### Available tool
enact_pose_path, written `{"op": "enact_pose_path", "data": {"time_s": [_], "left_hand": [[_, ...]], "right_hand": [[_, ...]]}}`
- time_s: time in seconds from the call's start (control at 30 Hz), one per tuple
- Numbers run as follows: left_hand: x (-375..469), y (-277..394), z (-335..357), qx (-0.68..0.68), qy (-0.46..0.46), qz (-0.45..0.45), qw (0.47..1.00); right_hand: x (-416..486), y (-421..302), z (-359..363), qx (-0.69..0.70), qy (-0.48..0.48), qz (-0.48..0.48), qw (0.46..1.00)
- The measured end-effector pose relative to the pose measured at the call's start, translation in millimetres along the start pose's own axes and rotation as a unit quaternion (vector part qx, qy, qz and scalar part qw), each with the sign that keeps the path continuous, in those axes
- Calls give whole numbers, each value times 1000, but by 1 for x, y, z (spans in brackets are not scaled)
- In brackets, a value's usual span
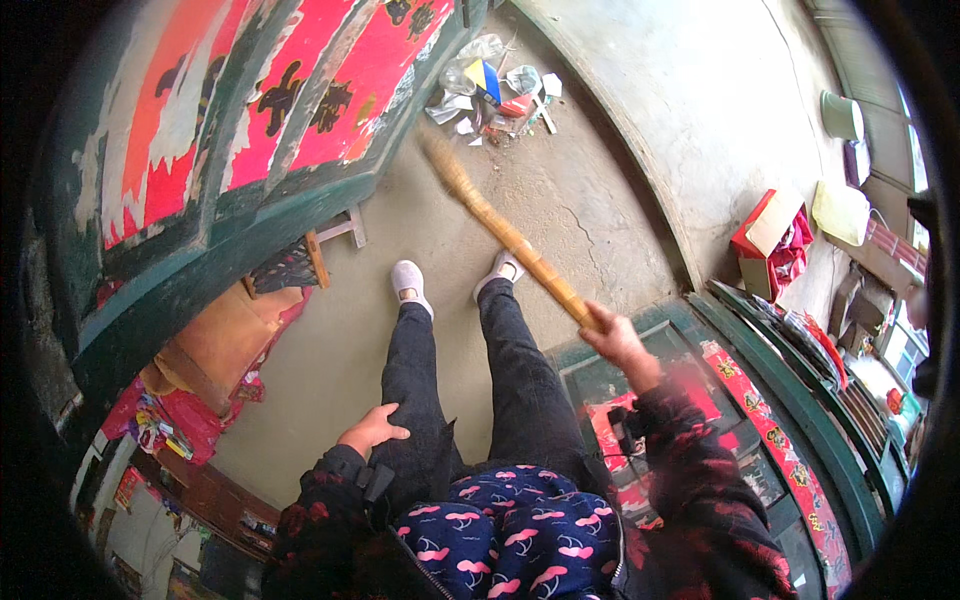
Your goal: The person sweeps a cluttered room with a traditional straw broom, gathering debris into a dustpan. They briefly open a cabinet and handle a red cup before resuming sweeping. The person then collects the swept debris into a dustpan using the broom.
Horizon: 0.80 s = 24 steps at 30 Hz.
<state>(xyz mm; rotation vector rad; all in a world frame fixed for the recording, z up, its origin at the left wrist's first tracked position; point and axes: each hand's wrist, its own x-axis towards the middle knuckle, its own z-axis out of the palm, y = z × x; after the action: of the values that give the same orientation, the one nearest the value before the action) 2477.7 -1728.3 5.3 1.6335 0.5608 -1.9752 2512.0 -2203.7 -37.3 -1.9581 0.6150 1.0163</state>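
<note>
My right hand (616, 341) is closed around the handle end of a straw broom (517, 244), which slants up and left across the floor. The broom's brush end (442, 161) is blurred and lies just below and left of a heap of litter (501, 94) on the concrete floor. Plastic bags, paper scraps, a blue and yellow box (486, 81) and a red packet (516, 105) make up the heap. Resting on my left thigh, my left hand (373, 430) holds nothing, its thumb apart from the other fingers.
Green doors with torn red paper (330, 112) stand at the left and lower right (660, 337). A raised sill (637, 165) borders the floor on the right. Beyond it is a red box (772, 244). A wooden stool (316, 259) and cardboard (217, 337) lie left of my feet.
</note>
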Motion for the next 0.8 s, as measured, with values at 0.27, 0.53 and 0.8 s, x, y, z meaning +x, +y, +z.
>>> {"op": "enact_pose_path", "data": {"time_s": [0.27, 0.53, 0.8], "left_hand": [[-6, -22, 3, -3, 11, -5, 1000], [1, -35, 13, -36, 10, -6, 999], [-3, -12, 19, -35, 16, 16, 999]], "right_hand": [[45, -60, 51, -219, -31, -31, 975], [-2, -13, 16, -113, 89, -62, 988], [18, -2, -60, -433, -29, 6, 901]]}}
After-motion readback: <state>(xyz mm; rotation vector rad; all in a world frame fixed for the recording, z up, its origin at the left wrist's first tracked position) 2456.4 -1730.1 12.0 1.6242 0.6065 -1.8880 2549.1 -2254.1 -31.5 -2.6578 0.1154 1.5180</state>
